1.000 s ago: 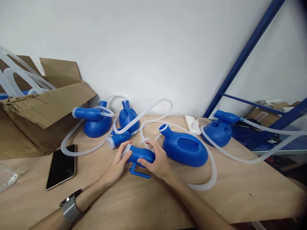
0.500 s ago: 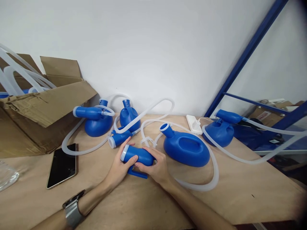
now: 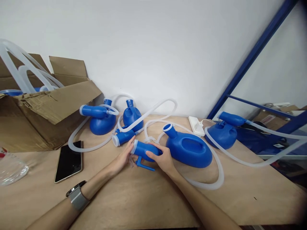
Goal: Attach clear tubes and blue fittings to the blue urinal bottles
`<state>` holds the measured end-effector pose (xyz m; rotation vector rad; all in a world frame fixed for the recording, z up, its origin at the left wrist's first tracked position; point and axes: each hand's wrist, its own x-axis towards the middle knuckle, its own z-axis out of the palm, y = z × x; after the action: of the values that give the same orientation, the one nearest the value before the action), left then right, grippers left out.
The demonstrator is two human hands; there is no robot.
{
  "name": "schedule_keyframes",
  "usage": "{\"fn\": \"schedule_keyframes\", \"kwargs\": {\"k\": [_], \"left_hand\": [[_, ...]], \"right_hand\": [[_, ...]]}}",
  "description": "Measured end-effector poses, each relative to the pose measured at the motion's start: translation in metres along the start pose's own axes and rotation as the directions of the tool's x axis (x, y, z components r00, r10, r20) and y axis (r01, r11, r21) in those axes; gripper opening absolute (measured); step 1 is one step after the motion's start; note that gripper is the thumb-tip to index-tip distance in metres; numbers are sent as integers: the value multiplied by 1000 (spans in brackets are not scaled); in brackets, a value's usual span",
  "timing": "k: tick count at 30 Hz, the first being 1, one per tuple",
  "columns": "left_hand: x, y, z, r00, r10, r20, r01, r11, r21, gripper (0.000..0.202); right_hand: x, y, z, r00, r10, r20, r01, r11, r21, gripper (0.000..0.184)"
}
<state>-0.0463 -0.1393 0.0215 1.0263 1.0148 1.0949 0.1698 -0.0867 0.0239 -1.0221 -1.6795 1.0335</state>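
Note:
A blue plastic urinal cup (image 3: pixel 146 150) with a white rim lies sideways between my hands above the table, its rim end toward the left. My right hand (image 3: pixel 164 159) is closed around its narrow end, thumb on top. My left hand (image 3: pixel 122 158) rests against the white rim with its fingers stretched out. A thin blue handle (image 3: pixel 145 166) sticks out under the cup. Something small and translucent hangs below the rim, too blurred to make out. Just right of my right hand lies a blue urinal bottle (image 3: pixel 189 148) with an uncovered neck.
Clear tubing (image 3: pixel 219 172) loops around the bottle. More blue bottles (image 3: pixel 133 118) and cups stand by the wall, and another bottle (image 3: pixel 222 134) is at the right. At the left are a cardboard box (image 3: pixel 48 121) with tubes, a phone (image 3: pixel 69 163) and a clear plastic object (image 3: pixel 11 169). A power strip (image 3: pixel 196 126) lies behind.
The cup has shifted slightly right, and its handle stands further out from it. My left thumb has come off the cup's body and that hand has slid to the rim. The view has turned slightly left.

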Motion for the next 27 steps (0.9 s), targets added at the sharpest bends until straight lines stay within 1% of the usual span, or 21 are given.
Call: {"fn": "schedule_keyframes", "kwargs": {"k": [2,3,5,7,9,10,12,14,16,19,21,24,25,27], "left_hand": [[0,6,-6,999,-33,10,34,999,-40,91],[0,9,-8,998,-53,16,54,998,-21,91],[-2,14,-12,998,-56,26,55,998,36,86],[-3,14,-14,998,-53,39,50,997,58,74],[-4,12,-13,996,-63,60,62,998,19,57],[-4,11,-12,995,-69,66,70,998,-12,51],[-4,9,-8,997,-50,64,54,997,-51,46],[-4,8,-4,999,8,42,-7,999,-43,45],[-4,8,-2,997,72,1,-72,997,-11,46],[-3,8,1,992,116,-58,-113,993,42,46],[-2,6,3,982,167,-93,-160,984,83,46],[-3,5,8,948,287,-141,-262,950,169,42],[-3,5,9,942,303,-144,-275,943,188,41],[-4,4,12,949,282,-141,-252,948,196,41]], "right_hand": [[5,-1,-4,998,51,-38,-47,993,109,53],[8,-1,-6,995,76,-59,-65,984,165,54],[11,-1,-10,990,112,-84,-87,964,253,56],[12,1,-13,990,115,-83,-86,952,294,57],[12,3,-13,994,94,-61,-72,952,297,58],[12,5,-13,996,75,-40,-60,956,286,59],[10,8,-11,1000,16,15,-19,972,235,58],[8,10,-10,995,-48,85,34,987,158,55],[5,10,-8,988,-95,122,86,993,78,54],[1,8,-6,986,-138,90,144,988,-63,56],[-2,6,-5,984,-164,72,173,975,-139,54],[-6,2,-3,974,-206,93,220,959,-178,44],[-8,2,-2,970,-218,103,234,955,-184,42],[-10,2,0,965,-225,133,248,948,-198,44]]}}
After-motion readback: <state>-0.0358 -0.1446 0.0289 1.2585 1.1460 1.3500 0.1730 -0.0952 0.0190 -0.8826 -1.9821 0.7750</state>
